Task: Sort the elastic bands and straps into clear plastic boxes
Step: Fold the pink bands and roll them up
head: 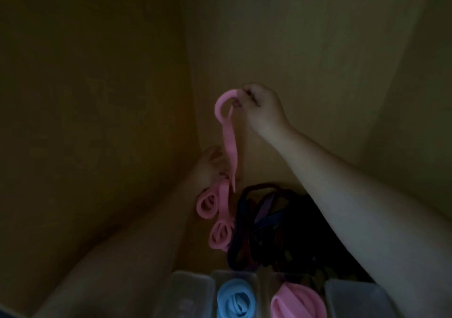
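My right hand (261, 107) is raised and pinches the upper end of a long pink elastic strap (228, 144), which curls into a loop at the top and hangs down. Lower down, my left hand (210, 168) grips the same strap where it runs into pink coils (215, 217) lying on the surface. A tangled heap of dark bands (274, 229), black, blue and maroon, lies to the right of the coils. Along the bottom edge stand clear plastic boxes: one (236, 298) holds rolled blue band, one (297, 301) holds rolled pink band.
The scene is dim. An empty-looking clear box (190, 293) stands left of the blue one and another (354, 298) at the right, partly under my right forearm. The yellowish surface (97, 97) stretches away to the left and back.
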Motion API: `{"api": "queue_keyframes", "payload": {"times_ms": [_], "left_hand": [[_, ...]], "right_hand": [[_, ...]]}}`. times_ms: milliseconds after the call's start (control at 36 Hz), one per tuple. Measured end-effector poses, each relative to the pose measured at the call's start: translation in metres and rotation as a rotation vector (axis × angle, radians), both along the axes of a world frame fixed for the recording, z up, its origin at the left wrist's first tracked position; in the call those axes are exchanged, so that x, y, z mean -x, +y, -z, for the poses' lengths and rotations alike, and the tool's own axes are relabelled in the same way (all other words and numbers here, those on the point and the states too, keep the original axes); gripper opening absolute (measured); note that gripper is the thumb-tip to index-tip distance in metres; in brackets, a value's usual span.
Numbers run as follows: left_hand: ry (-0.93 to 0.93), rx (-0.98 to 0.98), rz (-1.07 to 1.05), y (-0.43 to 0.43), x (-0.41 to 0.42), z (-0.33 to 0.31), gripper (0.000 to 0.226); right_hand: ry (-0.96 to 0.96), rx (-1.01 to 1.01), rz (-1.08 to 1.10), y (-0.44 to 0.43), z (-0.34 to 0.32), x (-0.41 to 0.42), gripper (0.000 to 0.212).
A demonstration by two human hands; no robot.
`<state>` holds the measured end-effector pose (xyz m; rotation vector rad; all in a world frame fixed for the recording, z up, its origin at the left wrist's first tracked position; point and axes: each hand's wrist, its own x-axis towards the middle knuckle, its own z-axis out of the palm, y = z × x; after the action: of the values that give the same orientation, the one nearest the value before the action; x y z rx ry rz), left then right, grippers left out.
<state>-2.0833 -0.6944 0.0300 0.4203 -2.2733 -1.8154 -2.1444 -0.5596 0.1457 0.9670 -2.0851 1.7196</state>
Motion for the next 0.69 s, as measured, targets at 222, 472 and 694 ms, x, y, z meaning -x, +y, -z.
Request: {"api": "queue_keyframes", "payload": {"times_ms": [222,472,694], "left_hand": [[0.03,0.043,-0.07,0.017,0.015,-0.016,0.031],[0.116,0.138,-0.21,0.018,0.018,-0.032,0.038],[0.075,0.201,-0.335,0.009,0.002,-0.013,0.04]], "right_hand": [[-0.004,0.16,-0.046,0.012,-0.027,-0.001,0.027],[-0.069,0.256,-0.113,0.023,-0.037,-0.007,0.025],[-0.239,0.328,-0.162,0.032,-0.006,-0.013,0.024]]}}
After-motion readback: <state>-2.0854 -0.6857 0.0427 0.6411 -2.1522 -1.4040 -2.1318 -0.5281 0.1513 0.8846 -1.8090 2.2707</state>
